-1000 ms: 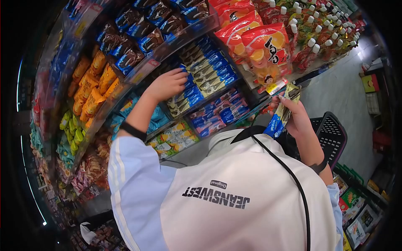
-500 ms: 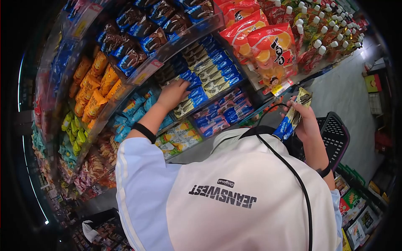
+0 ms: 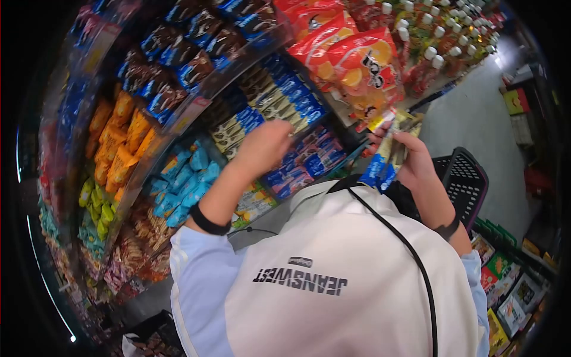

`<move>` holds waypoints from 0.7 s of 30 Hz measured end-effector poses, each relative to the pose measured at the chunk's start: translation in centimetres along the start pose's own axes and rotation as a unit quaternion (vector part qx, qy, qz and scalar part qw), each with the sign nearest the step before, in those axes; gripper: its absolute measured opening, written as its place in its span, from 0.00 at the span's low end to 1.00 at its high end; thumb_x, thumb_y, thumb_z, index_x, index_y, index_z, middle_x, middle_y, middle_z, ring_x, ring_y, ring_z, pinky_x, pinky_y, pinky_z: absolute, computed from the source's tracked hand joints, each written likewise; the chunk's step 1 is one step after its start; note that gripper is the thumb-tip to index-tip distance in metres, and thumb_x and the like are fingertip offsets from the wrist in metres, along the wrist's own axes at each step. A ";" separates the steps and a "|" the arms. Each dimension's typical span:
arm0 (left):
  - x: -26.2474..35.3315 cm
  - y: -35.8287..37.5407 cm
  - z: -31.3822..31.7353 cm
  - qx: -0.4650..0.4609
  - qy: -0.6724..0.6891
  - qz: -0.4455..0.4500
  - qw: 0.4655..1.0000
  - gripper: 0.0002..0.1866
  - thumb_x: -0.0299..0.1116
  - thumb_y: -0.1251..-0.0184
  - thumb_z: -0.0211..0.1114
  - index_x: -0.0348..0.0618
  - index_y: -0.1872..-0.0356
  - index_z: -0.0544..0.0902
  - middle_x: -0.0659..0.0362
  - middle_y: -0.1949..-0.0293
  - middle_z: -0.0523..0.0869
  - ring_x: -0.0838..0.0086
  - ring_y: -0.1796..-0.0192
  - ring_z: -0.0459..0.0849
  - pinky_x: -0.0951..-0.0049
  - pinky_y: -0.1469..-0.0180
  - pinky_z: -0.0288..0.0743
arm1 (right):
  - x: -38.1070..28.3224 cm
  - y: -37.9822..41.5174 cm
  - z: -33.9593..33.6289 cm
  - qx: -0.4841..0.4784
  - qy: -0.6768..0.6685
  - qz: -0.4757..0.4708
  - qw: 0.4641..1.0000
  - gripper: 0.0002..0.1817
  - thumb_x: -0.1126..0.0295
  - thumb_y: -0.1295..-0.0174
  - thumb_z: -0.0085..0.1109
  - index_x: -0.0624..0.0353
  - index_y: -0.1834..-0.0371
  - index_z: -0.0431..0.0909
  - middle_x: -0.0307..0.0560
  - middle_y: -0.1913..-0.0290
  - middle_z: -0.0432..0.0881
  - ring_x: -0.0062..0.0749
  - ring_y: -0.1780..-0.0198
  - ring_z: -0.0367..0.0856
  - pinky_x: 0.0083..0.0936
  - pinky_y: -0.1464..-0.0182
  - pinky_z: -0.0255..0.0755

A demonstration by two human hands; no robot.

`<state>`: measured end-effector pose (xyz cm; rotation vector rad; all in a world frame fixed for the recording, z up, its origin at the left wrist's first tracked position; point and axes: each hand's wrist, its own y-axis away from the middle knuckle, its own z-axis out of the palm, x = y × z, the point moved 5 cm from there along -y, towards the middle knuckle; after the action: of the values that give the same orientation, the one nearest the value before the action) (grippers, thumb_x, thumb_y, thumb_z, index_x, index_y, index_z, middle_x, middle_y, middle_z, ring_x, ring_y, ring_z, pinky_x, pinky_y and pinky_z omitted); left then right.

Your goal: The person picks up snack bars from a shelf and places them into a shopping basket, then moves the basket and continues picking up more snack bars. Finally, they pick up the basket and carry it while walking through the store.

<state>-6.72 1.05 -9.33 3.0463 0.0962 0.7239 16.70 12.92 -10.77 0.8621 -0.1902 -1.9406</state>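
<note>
My left hand (image 3: pixel 266 144) is closed and hovers over a bin of blue-and-cream snack packets (image 3: pixel 294 98); whatever is inside its curled fingers is hidden. Over at the right, my right hand (image 3: pixel 410 156) grips blue-and-yellow snack packets (image 3: pixel 389 153), apparently more than one, fanned downward in front of my chest. Just behind that hand hang red snack bags (image 3: pixel 369 68). Below the left hand lie pink-and-blue packets (image 3: pixel 312 156) in a neighbouring compartment.
Light-blue packets (image 3: pixel 185 184), orange packets (image 3: pixel 116 146) and dark-blue packets (image 3: pixel 199 71) fill shelves at the left. A black basket (image 3: pixel 466 185) is right of my right arm. Bottles with white caps (image 3: pixel 431 53) stand at the upper right. A black cable (image 3: pixel 410 241) crosses my shirt.
My left hand has come off the packets, moved right and closed. My right hand has shifted left and now shows more packets than before. The view has shifted slightly.
</note>
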 end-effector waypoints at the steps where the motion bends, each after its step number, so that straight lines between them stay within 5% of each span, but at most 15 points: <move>1: 3.3 -0.4 -0.2 0.016 0.082 0.044 0.996 0.07 0.30 0.43 0.58 0.41 0.64 0.77 0.52 0.67 0.78 0.57 0.60 0.78 0.64 0.58 0.72 | 0.1 -0.1 0.8 -0.022 -0.021 0.014 0.999 0.16 0.73 0.45 0.50 0.63 0.52 0.69 0.56 0.53 0.76 0.48 0.43 0.71 0.43 0.43 0.68; 3: 7.6 -1.2 0.2 0.036 0.165 0.086 0.982 0.08 0.28 0.44 0.60 0.41 0.63 0.78 0.54 0.67 0.79 0.63 0.66 0.79 0.69 0.63 0.73 | 0.3 -0.6 1.4 -0.073 -0.037 0.009 0.997 0.17 0.73 0.45 0.49 0.65 0.51 0.69 0.59 0.49 0.74 0.50 0.41 0.69 0.46 0.40 0.64; 8: 11.3 -4.3 1.9 0.016 0.337 -0.012 0.941 0.14 0.31 0.49 0.66 0.38 0.61 0.77 0.56 0.74 0.79 0.73 0.77 0.76 0.75 0.72 0.69 | 0.2 -0.7 3.0 -0.124 -0.056 0.005 0.991 0.21 0.73 0.49 0.47 0.67 0.50 0.68 0.59 0.44 0.70 0.44 0.43 0.70 0.39 0.40 0.64; 14: 10.6 -4.6 1.1 0.032 0.252 -0.006 0.967 0.15 0.34 0.50 0.66 0.37 0.63 0.79 0.55 0.75 0.79 0.71 0.78 0.75 0.73 0.73 0.69 | 0.1 -0.7 1.8 -0.114 -0.068 -0.015 0.991 0.26 0.74 0.51 0.45 0.69 0.45 0.65 0.62 0.39 0.65 0.48 0.38 0.64 0.43 0.37 0.59; 15: 8.9 -4.4 0.8 0.058 0.213 -0.010 0.975 0.13 0.38 0.50 0.63 0.40 0.66 0.80 0.51 0.69 0.81 0.56 0.65 0.80 0.63 0.63 0.73 | -0.1 -0.6 1.5 -0.100 -0.055 -0.022 0.993 0.26 0.74 0.51 0.45 0.69 0.45 0.64 0.62 0.39 0.65 0.48 0.38 0.64 0.43 0.38 0.61; 17: 5.0 -3.7 -0.6 0.071 0.091 -0.061 0.991 0.11 0.38 0.48 0.60 0.45 0.66 0.80 0.52 0.71 0.81 0.57 0.65 0.80 0.61 0.64 0.73 | -0.9 0.2 1.1 -0.070 -0.026 -0.039 0.996 0.26 0.74 0.51 0.44 0.68 0.43 0.64 0.60 0.39 0.65 0.49 0.37 0.62 0.42 0.40 0.63; 18: 2.6 -3.3 -0.8 0.060 0.036 -0.092 0.993 0.14 0.38 0.47 0.61 0.43 0.61 0.80 0.50 0.70 0.81 0.58 0.67 0.80 0.63 0.67 0.72 | -1.2 0.6 1.3 -0.038 -0.042 -0.043 0.997 0.25 0.74 0.50 0.45 0.66 0.45 0.65 0.54 0.49 0.72 0.42 0.46 0.71 0.35 0.51 0.70; 21: -2.0 -3.2 -0.5 0.065 -0.125 -0.105 0.984 0.16 0.38 0.49 0.63 0.44 0.60 0.79 0.50 0.73 0.81 0.56 0.67 0.81 0.60 0.66 0.74 | -1.4 0.8 -0.3 -0.016 -0.039 -0.037 0.998 0.18 0.73 0.46 0.46 0.61 0.50 0.67 0.40 0.68 0.65 0.24 0.70 0.63 0.22 0.70 0.63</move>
<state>-8.94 4.11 -9.90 3.1505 0.4706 0.3300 17.83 13.66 -9.91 0.7832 -0.1757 -2.0426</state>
